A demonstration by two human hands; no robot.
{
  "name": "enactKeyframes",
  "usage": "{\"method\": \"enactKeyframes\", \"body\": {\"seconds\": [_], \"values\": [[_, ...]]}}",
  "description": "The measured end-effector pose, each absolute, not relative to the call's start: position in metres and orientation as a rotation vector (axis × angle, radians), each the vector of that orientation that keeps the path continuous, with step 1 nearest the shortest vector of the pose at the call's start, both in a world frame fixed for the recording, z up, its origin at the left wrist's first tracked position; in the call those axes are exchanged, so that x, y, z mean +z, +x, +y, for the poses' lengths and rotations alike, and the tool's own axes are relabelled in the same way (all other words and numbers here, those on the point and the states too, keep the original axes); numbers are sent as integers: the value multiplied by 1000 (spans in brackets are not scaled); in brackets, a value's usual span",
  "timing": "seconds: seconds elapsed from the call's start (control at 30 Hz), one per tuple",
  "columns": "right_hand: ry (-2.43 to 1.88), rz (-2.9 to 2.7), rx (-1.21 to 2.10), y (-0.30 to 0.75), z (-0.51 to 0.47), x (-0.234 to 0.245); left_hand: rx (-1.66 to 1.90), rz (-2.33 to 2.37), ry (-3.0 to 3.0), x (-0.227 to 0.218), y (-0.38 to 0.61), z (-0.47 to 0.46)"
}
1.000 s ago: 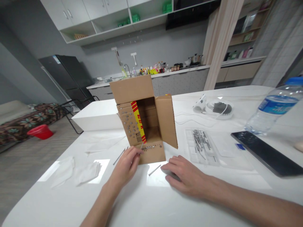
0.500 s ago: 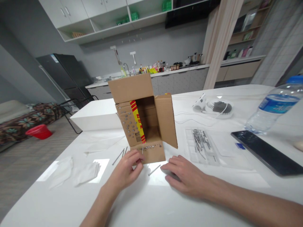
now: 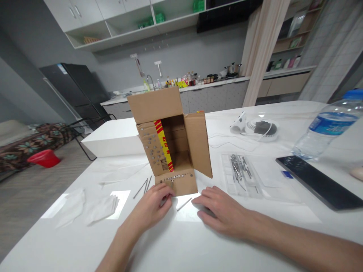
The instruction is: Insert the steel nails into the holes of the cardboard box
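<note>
A cardboard box (image 3: 167,102) stands with its flaps spread, and grey round nail heads dot its left flap (image 3: 149,145) and the lower flap (image 3: 184,187). My left hand (image 3: 155,200) is at the front of the lower flap, fingers closed around a nail (image 3: 172,183) whose upper end shows above the fingertips. My right hand (image 3: 217,207) rests on the table with thumb and fingers apart, holding nothing visible. Between the hands a loose nail (image 3: 184,204) lies on the white surface. More loose nails (image 3: 141,188) lie left of the lower flap.
A clear compartment case (image 3: 241,175) of metal nails sits right of the box. Beyond it are a phone (image 3: 320,181), a water bottle (image 3: 326,128) and a white fan-like device (image 3: 261,128) with a cable. White tissues (image 3: 100,207) and a white box (image 3: 113,138) are at left.
My left hand has shifted slightly up and forward over the lower flap, and less of the nail at its fingertips shows. The right hand stays in place.
</note>
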State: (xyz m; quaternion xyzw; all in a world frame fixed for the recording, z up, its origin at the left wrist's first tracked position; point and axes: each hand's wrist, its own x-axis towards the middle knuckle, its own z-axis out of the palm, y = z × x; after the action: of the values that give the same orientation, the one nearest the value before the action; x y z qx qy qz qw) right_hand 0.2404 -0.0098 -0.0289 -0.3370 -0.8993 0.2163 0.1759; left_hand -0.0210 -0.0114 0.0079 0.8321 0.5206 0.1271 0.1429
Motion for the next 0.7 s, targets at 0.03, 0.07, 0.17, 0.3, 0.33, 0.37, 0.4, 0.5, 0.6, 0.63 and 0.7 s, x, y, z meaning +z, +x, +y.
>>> {"method": "enactKeyframes", "body": {"seconds": [0.03, 0.07, 0.17, 0.3, 0.33, 0.37, 0.4, 0.5, 0.6, 0.63, 0.7], "values": [[-955, -2547, 616, 240, -10, -28, 358, 1510, 2398, 9, -21, -12], [-955, -2547, 619, 240, -10, -28, 352, 1512, 2399, 9, -20, -12], [-953, -2542, 624, 240, -9, -28, 359, 1504, 2409, 10, -20, -12], [-941, -2534, 622, 240, -9, -30, 392, 1480, 2426, 7, -21, -13], [-936, -2531, 620, 240, -9, -30, 405, 1475, 2438, 6, -22, -13], [-932, -2529, 618, 240, -9, -31, 414, 1471, 2453, 6, -23, -13], [-930, -2528, 618, 240, -10, -31, 417, 1467, 2469, 5, -23, -13], [-935, -2531, 628, 240, -10, -30, 390, 1459, 2510, 5, -23, -13], [-946, -2539, 633, 240, -11, -28, 374, 1468, 2537, 5, -22, -13], [-949, -2541, 632, 240, -10, -28, 375, 1475, 2543, 6, -21, -13], [-952, -2547, 629, 240, -10, -26, 374, 1492, 2553, 6, -20, -13]]}}
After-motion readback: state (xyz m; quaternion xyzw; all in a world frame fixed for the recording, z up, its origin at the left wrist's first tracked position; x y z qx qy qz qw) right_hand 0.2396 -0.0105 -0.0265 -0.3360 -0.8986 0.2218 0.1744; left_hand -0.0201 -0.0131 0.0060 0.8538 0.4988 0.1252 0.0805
